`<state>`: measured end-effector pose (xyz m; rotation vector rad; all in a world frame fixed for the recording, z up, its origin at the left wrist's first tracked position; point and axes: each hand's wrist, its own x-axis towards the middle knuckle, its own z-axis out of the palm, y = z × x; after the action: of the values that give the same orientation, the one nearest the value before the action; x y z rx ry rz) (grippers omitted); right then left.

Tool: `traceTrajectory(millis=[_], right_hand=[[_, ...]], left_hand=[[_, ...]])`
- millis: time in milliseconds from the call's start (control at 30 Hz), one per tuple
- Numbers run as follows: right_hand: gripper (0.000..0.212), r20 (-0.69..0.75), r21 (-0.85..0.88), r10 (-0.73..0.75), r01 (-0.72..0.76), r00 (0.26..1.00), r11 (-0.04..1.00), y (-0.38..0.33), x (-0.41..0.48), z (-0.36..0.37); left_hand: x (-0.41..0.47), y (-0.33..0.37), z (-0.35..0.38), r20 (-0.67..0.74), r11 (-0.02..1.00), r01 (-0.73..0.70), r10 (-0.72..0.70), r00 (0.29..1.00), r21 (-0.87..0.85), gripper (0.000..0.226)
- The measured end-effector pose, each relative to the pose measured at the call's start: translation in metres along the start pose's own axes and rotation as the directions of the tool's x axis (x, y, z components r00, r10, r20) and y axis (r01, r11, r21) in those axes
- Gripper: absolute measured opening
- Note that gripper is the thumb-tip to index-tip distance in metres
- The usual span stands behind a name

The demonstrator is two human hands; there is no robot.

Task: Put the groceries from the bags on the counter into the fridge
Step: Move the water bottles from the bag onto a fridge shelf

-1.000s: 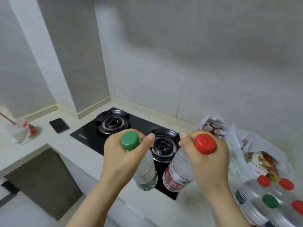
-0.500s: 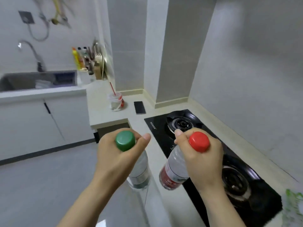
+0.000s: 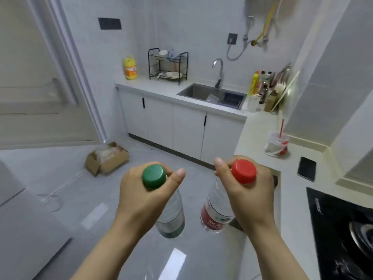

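Note:
My left hand (image 3: 141, 197) grips the neck of a clear water bottle with a green cap (image 3: 154, 176), which hangs upright over the grey floor. My right hand (image 3: 250, 193) grips the neck of a second clear bottle with a red cap (image 3: 243, 171) and a red label, level with the first and close to the counter's corner. A white appliance edge (image 3: 12, 211) shows at the far left; I cannot tell whether it is the fridge. The grocery bags are out of view.
The white counter (image 3: 292, 199) runs along the right with a black gas hob (image 3: 343, 229), a phone (image 3: 306, 168) and a bagged drink cup (image 3: 277, 144). A sink (image 3: 212, 93) and dish rack (image 3: 168, 65) line the far wall. An open cardboard box (image 3: 107, 158) sits on the floor.
The view has swung left from the hob and grocery bags to the sink wall and open floor. Both hands keep their bottles, now carried away from the counter.

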<state>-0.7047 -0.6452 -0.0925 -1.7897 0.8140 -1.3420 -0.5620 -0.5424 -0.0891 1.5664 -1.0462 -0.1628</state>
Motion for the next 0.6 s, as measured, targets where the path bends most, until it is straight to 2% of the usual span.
traceTrajectory(millis=[167,333,500,600], right_hand=[[0.035,0.199,0.127,-0.078,0.054,0.977,0.991,-0.028,-0.006,0.076],[0.042,0.328,0.226,-0.187,0.115,0.926,0.967,-0.068,-0.021,0.158],[0.022,0.442,0.335,-0.282,0.135,0.852,0.932,-0.11,-0.05,0.232],[0.028,0.491,0.372,-0.318,0.134,0.811,0.918,-0.131,-0.067,0.273]], left_hand=[[-0.01,-0.013,-0.076,-0.207,0.996,0.069,-0.056,0.977,0.058,0.033],[-0.024,-0.022,-0.163,-0.386,0.988,0.123,-0.079,0.919,0.092,0.03],[-0.047,-0.03,-0.244,-0.533,0.975,0.162,-0.056,0.844,0.154,0.03],[-0.062,-0.032,-0.288,-0.587,0.969,0.187,-0.057,0.807,0.163,0.032]])
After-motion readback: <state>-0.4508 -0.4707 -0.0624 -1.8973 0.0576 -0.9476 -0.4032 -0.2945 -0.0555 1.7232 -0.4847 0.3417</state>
